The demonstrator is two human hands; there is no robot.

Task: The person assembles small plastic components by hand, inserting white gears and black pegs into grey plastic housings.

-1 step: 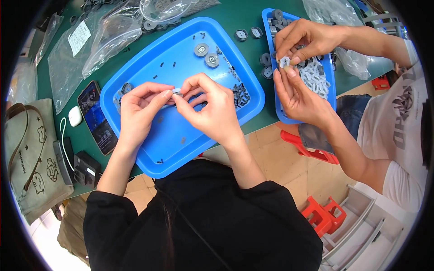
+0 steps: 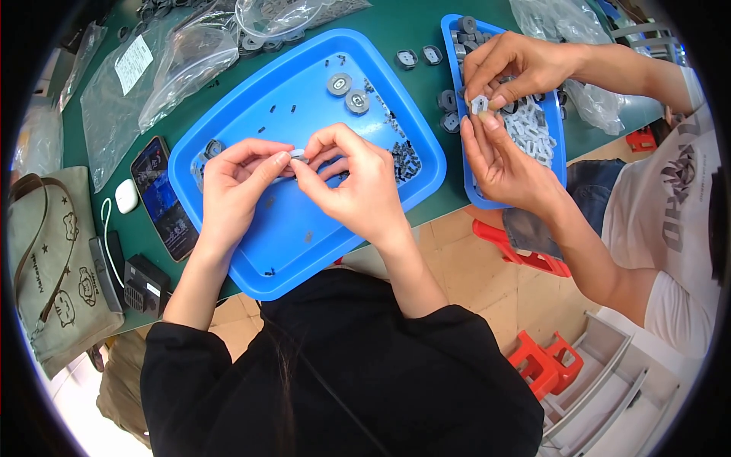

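Over the blue tray (image 2: 255, 283), my left hand (image 2: 236, 183) and my right hand (image 2: 358, 183) meet, thumbs and forefingers pinching one small grey plastic part (image 2: 298, 154) between them. Fingertips cover most of it, so its full shape is hidden. Two round grey parts (image 2: 339, 84) with oval centres lie at the tray's far side. Tiny black pieces (image 2: 406, 160) are heaped along its right side, with a few scattered on the bottom. Another grey round part (image 2: 214, 148) rests at the tray's left, partly behind my left hand.
At right, a co-worker's hands (image 2: 525, 76) hold a small whitish part over a second blue tray (image 2: 487, 202) of white and grey pieces. A phone (image 2: 164, 198), white earphone case (image 2: 126, 196), cloth bag (image 2: 65, 259) and clear plastic bags (image 2: 114, 122) lie leftward. Red stools (image 2: 544, 365) stand below right.
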